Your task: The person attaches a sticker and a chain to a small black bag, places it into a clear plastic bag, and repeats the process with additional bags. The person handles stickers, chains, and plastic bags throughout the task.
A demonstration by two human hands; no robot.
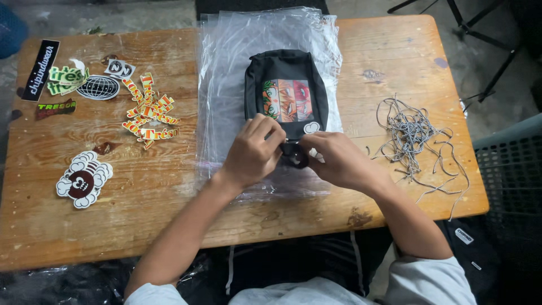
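Bench (169, 197): worn wooden top, filling most of the view, carrying everything below.
Plastic bags (226, 68): clear stack laid flat at the middle of the bench, reaching its far edge.
Pouch (285, 73): small black fabric bag, lying on the plastic bags at bench centre, colourful picture panel facing up, near end under both hands.
Cords (412, 135): loose tangle of black-and-white speckled strings on the right part of the bench, well apart from the pouch.
Left hand (251, 152): knuckles up at the pouch's near edge, grip closed with fingers curled on something small and dark there; exact hold hidden by the fingers.
Right hand (339, 161): just beside the left, fingertips pinched together on the same dark part at the pouch's near end.
Letter stickers (149, 110): scattered red-and-yellow heap left of the plastic bags.
Skull stickers (84, 181): white-and-maroon pile near the bench's left front.
Globe sticker (99, 87): black-and-white oval at far left, among a few other stickers.
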